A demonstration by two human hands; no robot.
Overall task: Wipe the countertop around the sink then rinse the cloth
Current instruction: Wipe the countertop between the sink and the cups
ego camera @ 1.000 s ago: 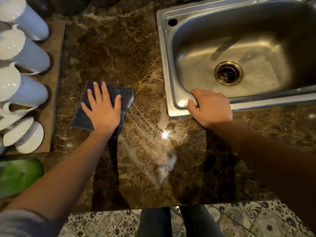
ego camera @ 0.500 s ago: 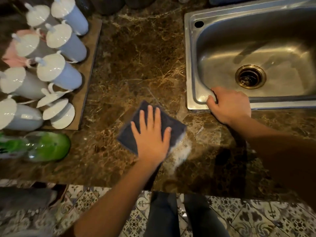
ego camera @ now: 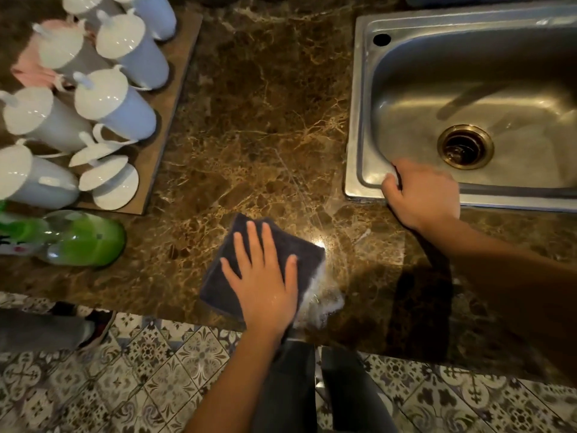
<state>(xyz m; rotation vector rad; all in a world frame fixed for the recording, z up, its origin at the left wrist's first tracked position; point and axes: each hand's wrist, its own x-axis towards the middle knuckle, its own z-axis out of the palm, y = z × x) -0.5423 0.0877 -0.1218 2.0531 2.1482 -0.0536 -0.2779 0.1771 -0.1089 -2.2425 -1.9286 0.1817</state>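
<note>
Cloth (ego camera: 282, 245): one, dark blue-grey, folded to a rough square, lay flat on the brown marble worktop (ego camera: 256, 120) near its front edge, left of the sink and well apart from it. Left hand (ego camera: 262, 276) lay palm-down on the cloth, fingers spread and flat; grip apart, pressing rather than clutching. One patch of white suds (ego camera: 324, 300) sat on the worktop just beside the cloth's right edge, touching it, with faint wet streaks running up toward the sink corner.

Sink (ego camera: 362, 126): one, stainless steel, single basin, one brass-coloured drain (ego camera: 465, 146) in the floor of the basin and one round hole (ego camera: 381, 39) in the rim at the far-left corner. Right hand (ego camera: 421, 198) rested on the near-left corner of the sink rim, fingers curled over the inner edge; grip closed around the rim.

Left side of the worktop: one brown mat (ego camera: 175, 98) carrying white lidded cups (ego camera: 115, 101); six counted in view, some cut off by the frame edge. Two loose white lids (ego camera: 109, 182) lay on the near end of the mat. One pink item (ego camera: 31, 73) behind the cups, too hidden to identify. One green bottle (ego camera: 81, 237) lay on its side on the worktop just in front of the mat.

Below the worktop edge: patterned floor tiles (ego camera: 175, 370), the person's two dark trouser legs (ego camera: 299, 389).
</note>
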